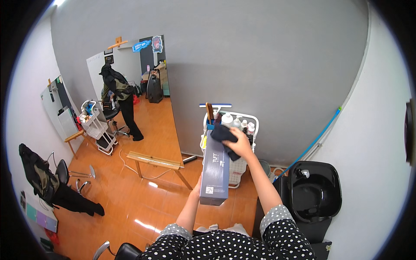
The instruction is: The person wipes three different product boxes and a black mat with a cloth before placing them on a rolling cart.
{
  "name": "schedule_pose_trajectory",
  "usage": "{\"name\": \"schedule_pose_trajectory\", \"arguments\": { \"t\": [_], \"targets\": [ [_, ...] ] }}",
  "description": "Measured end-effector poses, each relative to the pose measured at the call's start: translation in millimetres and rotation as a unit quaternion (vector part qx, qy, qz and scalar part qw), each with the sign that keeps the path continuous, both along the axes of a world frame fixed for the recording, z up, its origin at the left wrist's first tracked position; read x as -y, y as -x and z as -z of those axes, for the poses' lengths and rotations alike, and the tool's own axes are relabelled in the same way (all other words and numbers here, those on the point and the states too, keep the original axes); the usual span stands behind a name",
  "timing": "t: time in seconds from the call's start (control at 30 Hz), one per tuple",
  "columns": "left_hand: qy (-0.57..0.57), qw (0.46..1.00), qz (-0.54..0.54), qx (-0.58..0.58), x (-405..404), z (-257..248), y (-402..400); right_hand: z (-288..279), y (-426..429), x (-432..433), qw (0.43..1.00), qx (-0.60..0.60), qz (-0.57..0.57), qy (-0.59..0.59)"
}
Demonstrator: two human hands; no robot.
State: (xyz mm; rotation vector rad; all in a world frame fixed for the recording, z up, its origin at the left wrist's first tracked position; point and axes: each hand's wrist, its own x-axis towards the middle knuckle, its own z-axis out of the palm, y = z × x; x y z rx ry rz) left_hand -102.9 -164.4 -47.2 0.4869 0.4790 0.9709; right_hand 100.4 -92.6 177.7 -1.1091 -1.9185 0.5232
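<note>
A long dark blue-grey cardboard box point(215, 169) with printing on it is held up in front of me. My left hand point(197, 188) grips its left side near the lower end; most of its fingers are hidden behind the box. A dark cloth point(223, 136) is bunched in my right hand point(241, 143), lying against the upper end of the box. Just beyond stands a white trolley point(256, 125) with a brown comb point(210, 112), a white bottle point(227, 119) and a pump bottle point(237, 121) in its top tier.
A black wash basin point(317, 191) is at the right. A large mirror point(152, 123) on a wooden easel point(154, 160) leans at the left wall. Another person point(45, 185) bends by a black stool point(62, 171) at far left. A black chair point(127, 252) stands near my left side.
</note>
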Motion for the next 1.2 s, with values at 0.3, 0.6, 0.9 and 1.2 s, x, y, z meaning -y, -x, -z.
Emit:
{"name": "schedule_pose_trajectory", "arguments": {
  "t": [0.3,0.6,0.9,1.2],
  "targets": [
    [-0.29,0.943,-0.072,-0.147,2.5,-47.6,-3.6,-5.4,2.3,82.3,0.957,0.005,-0.287,0.042],
    [0.049,0.982,-0.024,0.178,13.6,-50.5,-7.8,14.1,-29.6,76.4,0.94,-0.33,-0.014,0.083],
    [0.194,0.968,-0.076,0.142,19.6,-64.8,-14.3,-23.2,-15.3,66.1,0.994,0.016,0.035,-0.106],
    [0.205,0.975,-0.017,0.079,24.8,-89.4,-27.7,-13.3,2.0,50.2,0.949,0.25,0.055,-0.186]
  ]
}}
